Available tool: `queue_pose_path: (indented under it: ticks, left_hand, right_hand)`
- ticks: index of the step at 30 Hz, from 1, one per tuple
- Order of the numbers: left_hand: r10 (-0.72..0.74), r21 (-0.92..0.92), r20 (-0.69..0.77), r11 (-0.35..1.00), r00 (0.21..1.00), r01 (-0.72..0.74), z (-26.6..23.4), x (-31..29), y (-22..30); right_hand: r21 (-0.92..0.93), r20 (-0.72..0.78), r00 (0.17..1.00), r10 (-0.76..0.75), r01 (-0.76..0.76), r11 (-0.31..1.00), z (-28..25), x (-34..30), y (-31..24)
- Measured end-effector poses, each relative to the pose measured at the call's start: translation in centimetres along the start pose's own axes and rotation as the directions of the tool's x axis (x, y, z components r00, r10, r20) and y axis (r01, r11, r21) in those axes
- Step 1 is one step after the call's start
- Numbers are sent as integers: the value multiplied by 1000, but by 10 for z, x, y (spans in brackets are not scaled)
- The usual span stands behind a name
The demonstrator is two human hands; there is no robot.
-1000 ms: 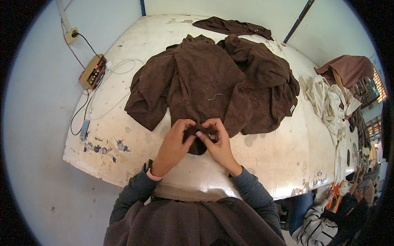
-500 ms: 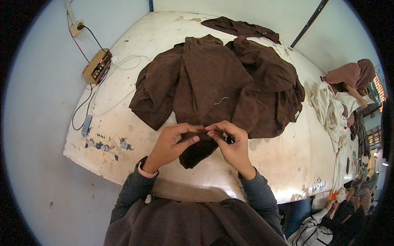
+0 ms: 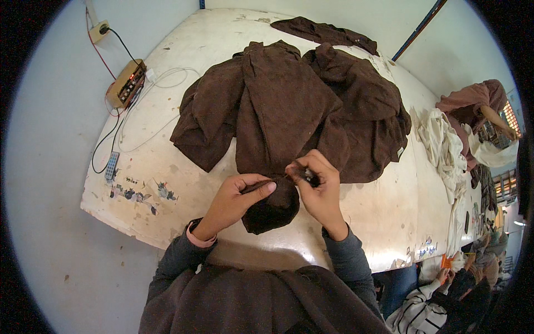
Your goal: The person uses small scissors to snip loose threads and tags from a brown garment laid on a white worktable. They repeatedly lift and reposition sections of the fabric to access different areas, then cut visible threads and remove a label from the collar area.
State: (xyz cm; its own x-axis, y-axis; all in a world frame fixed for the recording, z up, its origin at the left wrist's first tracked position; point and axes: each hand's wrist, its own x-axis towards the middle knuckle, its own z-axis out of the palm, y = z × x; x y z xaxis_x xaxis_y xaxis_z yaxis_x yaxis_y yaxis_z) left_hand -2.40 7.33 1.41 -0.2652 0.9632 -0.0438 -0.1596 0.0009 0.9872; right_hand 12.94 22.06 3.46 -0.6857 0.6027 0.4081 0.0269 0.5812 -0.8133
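Note:
A dark brown cloth garment lies spread and rumpled before me, its near end drawn toward my body. My left hand pinches a fold of this end between thumb and fingers, with a darker flap hanging below. Just right of it, my right hand is closed, its fingertips pressed together close to the cloth edge. Within its curled fingers sits a small dark object with a shiny spot; its kind is partly hidden.
The worn white table holds another brown cloth piece at the back. Left are a wooden box with knobs, cables and a remote control. On the right, white cloth lies near a co-worker in a pinkish-brown top.
My right hand has lifted slightly off the fold and turned, its fingers now curled tighter. A pale thread seen on the garment no longer shows. The co-worker's arm has shifted right.

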Motion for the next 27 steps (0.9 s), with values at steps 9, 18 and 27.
queue_pose_path:
  ticks: [9,18,27]
  left_hand:
    - [-63,-55,27,996,998,64,-2,2,0]
    - [-38,-34,-47,999,998,37,-6,3,-4]
    - [-67,-63,-12,996,998,66,-5,3,-5]
  right_hand:
    - [-63,119,992,48,-41,997,-10,2,-11]
    - [-54,164,941,296,-291,955,-38,-3,-19]
    - [-82,145,966,212,-202,976,-23,-11,-11]
